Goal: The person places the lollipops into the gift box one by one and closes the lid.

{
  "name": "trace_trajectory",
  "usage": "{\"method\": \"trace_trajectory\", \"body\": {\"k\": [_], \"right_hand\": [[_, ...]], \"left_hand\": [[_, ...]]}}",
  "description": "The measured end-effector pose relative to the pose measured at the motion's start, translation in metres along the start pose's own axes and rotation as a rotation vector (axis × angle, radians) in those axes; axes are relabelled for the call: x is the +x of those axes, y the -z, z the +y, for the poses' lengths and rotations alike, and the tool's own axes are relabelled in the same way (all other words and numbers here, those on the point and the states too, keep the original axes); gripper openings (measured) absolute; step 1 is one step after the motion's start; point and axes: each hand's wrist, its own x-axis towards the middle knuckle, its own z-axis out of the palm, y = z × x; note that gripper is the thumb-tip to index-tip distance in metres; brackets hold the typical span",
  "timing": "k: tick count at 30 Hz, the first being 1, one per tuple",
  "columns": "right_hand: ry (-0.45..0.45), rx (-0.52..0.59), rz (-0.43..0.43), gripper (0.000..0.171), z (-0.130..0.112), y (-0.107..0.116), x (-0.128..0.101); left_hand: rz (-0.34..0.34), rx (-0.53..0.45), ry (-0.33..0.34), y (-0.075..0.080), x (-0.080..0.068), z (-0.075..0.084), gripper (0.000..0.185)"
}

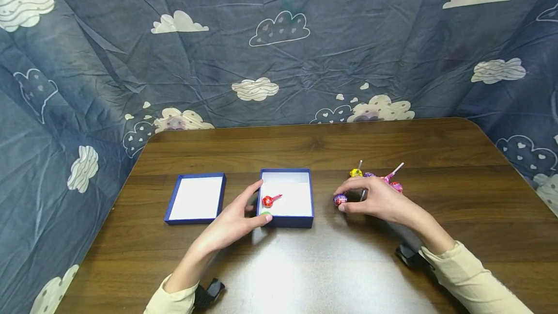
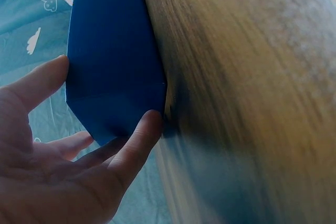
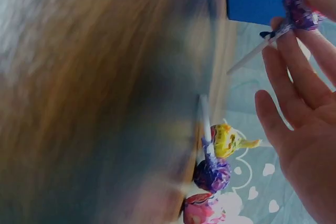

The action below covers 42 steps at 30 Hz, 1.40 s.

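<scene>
Table: brown wood, with a patterned cloth hanging behind it
Lid: lies white side up, left of the box and apart from it; nothing in it
Box: open, blue walls, white floor; holds a red lollipop near its left wall, and something green at the near left corner, too small to name
Left hand: fingers spread and straight against the box's left wall and near corner, steadying it, gripping nothing
Right hand: fingertips pinched on the purple lollipop, held low at the table just right of the box
Pile: yellow, purple and pink lollipops lie close together behind the right hand
Doing it well: I'd judge the pinch should stay on the wrapped head with the stick trailing, lift clear of the box's right wall, and set down on bare white floor away from the red one; the left hand should brace the box without pushing it
</scene>
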Motion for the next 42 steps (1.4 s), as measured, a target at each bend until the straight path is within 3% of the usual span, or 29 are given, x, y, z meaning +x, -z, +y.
{"method": "trace_trajectory", "body": {"k": [8,17,35,42], "right_hand": [[-0.053,0.118,0.047,0.019,-0.013,-0.002,0.004],[-0.02,0.296,0.098,0.02,-0.032,-0.007,0.017],[-0.002,0.384,0.075,0.023,-0.073,-0.023,0.059],[0.031,0.317,0.032,0.024,-0.072,-0.039,0.08]], "left_hand": [[-0.003,0.008,0.007,0.0,0.0,-0.002,0.081],[0.004,0.0,0.0,0.0,0.0,-0.001,0.079],[0.001,0.027,0.005,0.0,0.002,-0.003,0.08],[-0.001,0.011,-0.006,0.0,0.003,-0.004,0.079]]}}
